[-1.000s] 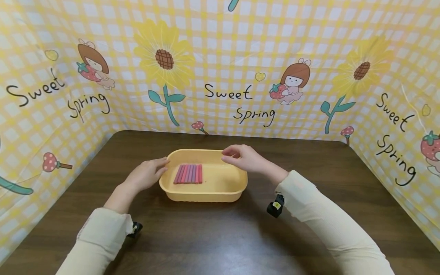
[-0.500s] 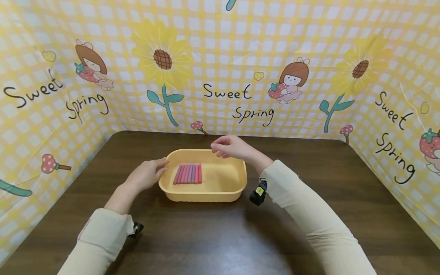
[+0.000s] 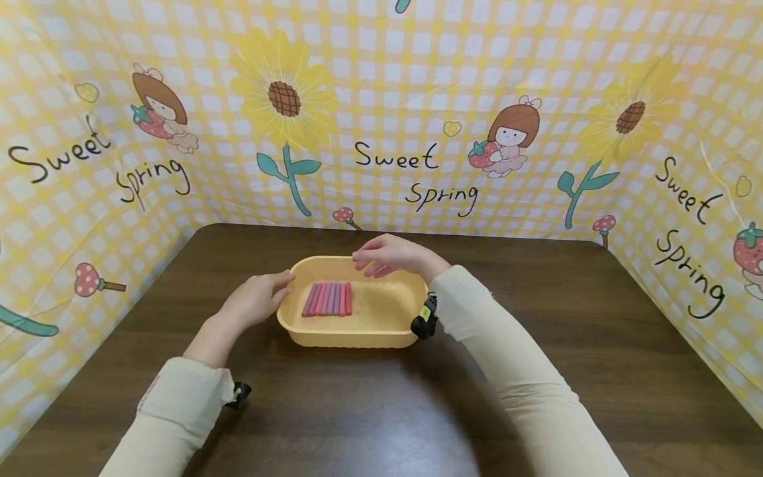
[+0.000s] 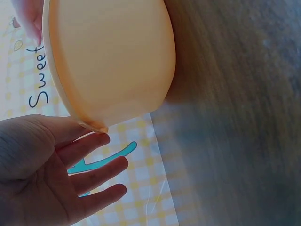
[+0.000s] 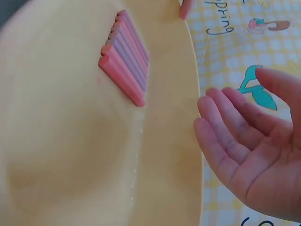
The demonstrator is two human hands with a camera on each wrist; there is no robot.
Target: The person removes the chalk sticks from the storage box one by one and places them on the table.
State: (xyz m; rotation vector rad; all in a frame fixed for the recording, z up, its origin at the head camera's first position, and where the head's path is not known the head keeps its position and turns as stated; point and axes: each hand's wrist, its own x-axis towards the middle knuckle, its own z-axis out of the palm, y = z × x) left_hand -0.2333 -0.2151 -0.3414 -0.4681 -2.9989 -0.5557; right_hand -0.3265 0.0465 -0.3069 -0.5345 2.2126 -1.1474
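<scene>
A yellow oval plastic basin [image 3: 354, 340] stands on the table, with a row of several pink and purple sticks [image 3: 326, 299] lying side by side in its left half. My left hand [image 3: 253, 301] is at the basin's left end; in the left wrist view its thumb and forefinger pinch the rim, and the other fingers spread out below. Over the far rim, right of the sticks, hovers my right hand [image 3: 390, 256]. Its fingers are loosely bent with nothing between them, as the right wrist view shows the bare palm [image 5: 263, 174].
The dark wooden table [image 3: 334, 411] extends around the basin. A yellow checked cloth [image 3: 381, 86] with printed flowers and lettering rises along the back and both sides. Black wrist cameras [image 3: 424, 318] hang under both cuffs.
My right hand has moved left along the basin's far rim, from its right end toward the middle. The left hand, the basin and the sticks stay where they were.
</scene>
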